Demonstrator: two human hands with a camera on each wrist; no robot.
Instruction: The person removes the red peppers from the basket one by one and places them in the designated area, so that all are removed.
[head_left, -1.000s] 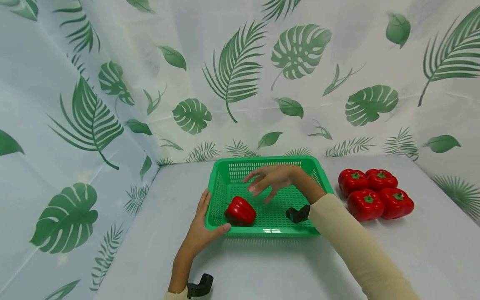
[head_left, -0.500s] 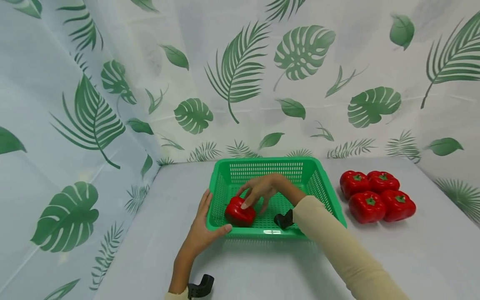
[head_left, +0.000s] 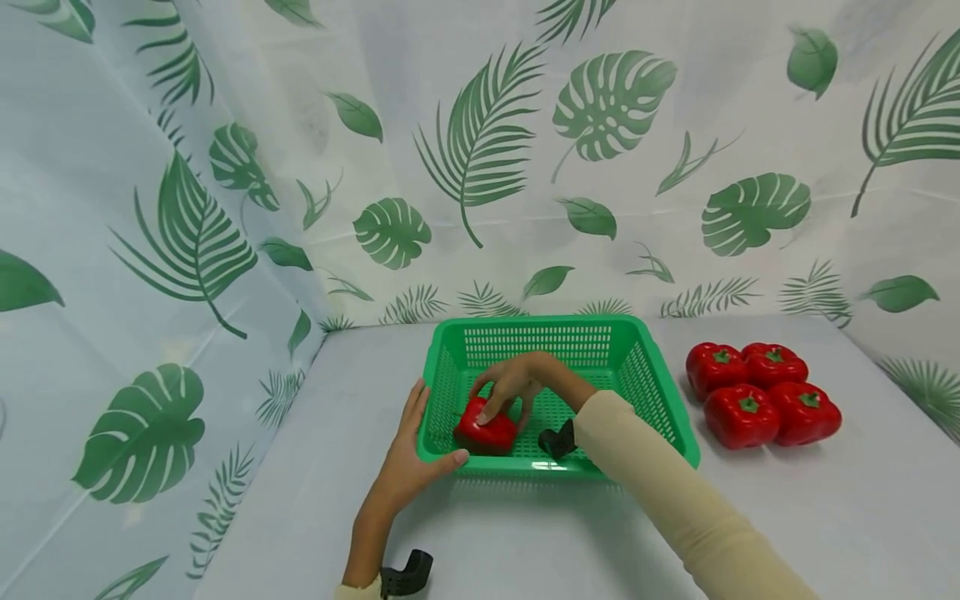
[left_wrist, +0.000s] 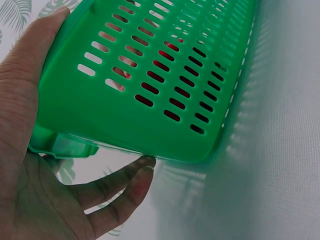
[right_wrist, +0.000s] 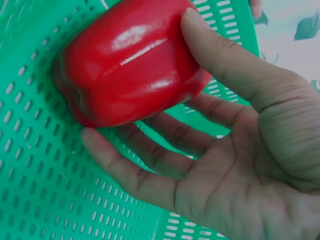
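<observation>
A green slotted plastic basket (head_left: 600, 467) stands on the table, with one red bell pepper (head_left: 483, 436) lying on its side in the near left corner. My right hand (head_left: 517, 382) reaches into the basket and grips this pepper. In the right wrist view the thumb presses one side of the bell pepper (right_wrist: 135, 65) while the fingers curve beneath it. My left hand (head_left: 408, 467) holds the basket's near left corner. Seen from the left wrist, the thumb lies along the rim of the basket (left_wrist: 85, 110) and the fingertips touch the wall around the corner.
Several more red bell peppers (head_left: 750, 408) stand grouped on the white table (head_left: 570, 542), right of the basket. A leaf-print sheet (head_left: 465, 250) hangs behind, with another along the left. Black cameras (head_left: 557, 440) are strapped to both wrists.
My right hand has moved left and down onto the pepper in the basket and now grips it. My left hand stays at the basket corner. The view has shifted slightly.
</observation>
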